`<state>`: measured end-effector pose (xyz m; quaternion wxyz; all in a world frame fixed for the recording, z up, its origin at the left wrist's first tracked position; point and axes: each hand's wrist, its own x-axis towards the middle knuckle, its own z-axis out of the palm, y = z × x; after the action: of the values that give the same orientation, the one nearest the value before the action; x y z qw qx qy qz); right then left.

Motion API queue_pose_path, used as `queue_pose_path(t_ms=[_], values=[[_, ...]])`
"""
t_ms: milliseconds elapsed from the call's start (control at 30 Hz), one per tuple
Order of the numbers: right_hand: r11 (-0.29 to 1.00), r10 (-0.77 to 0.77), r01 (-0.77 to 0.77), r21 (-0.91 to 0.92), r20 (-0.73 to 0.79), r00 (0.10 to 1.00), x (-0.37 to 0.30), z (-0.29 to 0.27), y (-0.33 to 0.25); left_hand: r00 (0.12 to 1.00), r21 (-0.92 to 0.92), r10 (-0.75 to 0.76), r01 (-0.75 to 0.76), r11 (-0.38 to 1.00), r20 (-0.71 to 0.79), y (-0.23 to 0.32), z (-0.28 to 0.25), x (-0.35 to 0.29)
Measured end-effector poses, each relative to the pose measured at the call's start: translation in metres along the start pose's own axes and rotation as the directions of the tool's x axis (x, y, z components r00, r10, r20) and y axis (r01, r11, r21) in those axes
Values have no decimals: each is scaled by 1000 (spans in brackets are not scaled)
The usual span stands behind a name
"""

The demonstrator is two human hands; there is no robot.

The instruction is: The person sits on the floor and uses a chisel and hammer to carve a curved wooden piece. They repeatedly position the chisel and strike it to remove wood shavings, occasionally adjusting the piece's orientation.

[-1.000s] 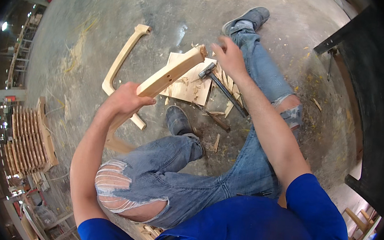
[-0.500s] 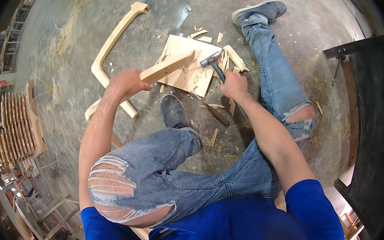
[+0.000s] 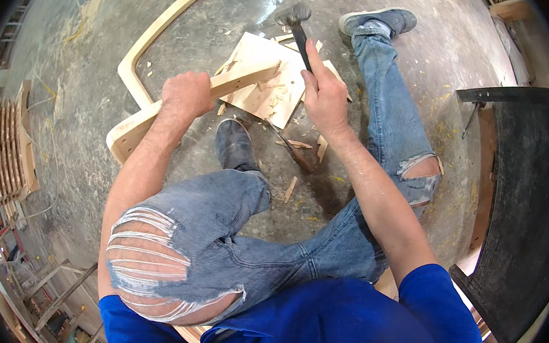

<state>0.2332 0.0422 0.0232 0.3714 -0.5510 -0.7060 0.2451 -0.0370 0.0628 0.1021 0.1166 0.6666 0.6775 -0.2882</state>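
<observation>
My left hand (image 3: 188,94) is closed around a bent pale wooden frame part (image 3: 246,79) with small holes in it. One end of that part rests over a square light board (image 3: 253,45) on the floor; its bent corner lies beside my left forearm. My right hand (image 3: 325,101) grips a hammer (image 3: 293,15) by its dark handle, the metal head held up beyond the board. Wood chips are scattered on and around the board. A chisel (image 3: 297,154) lies on the floor near the board's near edge, partly in shadow.
Another bent wooden part (image 3: 159,31) lies on the concrete floor at the far left. My outstretched leg (image 3: 391,103) runs along the right. A black panel (image 3: 522,213) stands at the right edge, and stacked wooden pieces (image 3: 2,154) stand at the left.
My right hand has lifted the hammer up and away from the board. The wooden part in my left hand has turned, bringing its bent corner into view beside my forearm.
</observation>
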Motion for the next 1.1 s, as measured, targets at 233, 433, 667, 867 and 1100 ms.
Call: queue_pose_path(t_ms=[233, 433, 667, 867, 1100], values=[[914, 322, -264, -307, 156, 934, -6, 17, 26, 997, 12, 7, -6, 1000, -77, -6, 1, 5], [995, 90, -89, -44, 16, 996, -21, 12, 16, 1000, -4, 2, -2, 1000, 11, -3, -3, 2], [975, 180, -160, -153, 129, 975, -15, 16, 10, 1000, 30, -5, 5, 1000, -6, -1, -1, 2], [970, 128, -89, -226, 163, 978, -23, 14, 18, 1000, 16, -3, 3, 1000, 18, -2, -2, 2], [968, 235, -226, -111, 76, 969, -17, 2, 20, 1000, 44, 5, -4, 999, -23, 0, -5, -4]])
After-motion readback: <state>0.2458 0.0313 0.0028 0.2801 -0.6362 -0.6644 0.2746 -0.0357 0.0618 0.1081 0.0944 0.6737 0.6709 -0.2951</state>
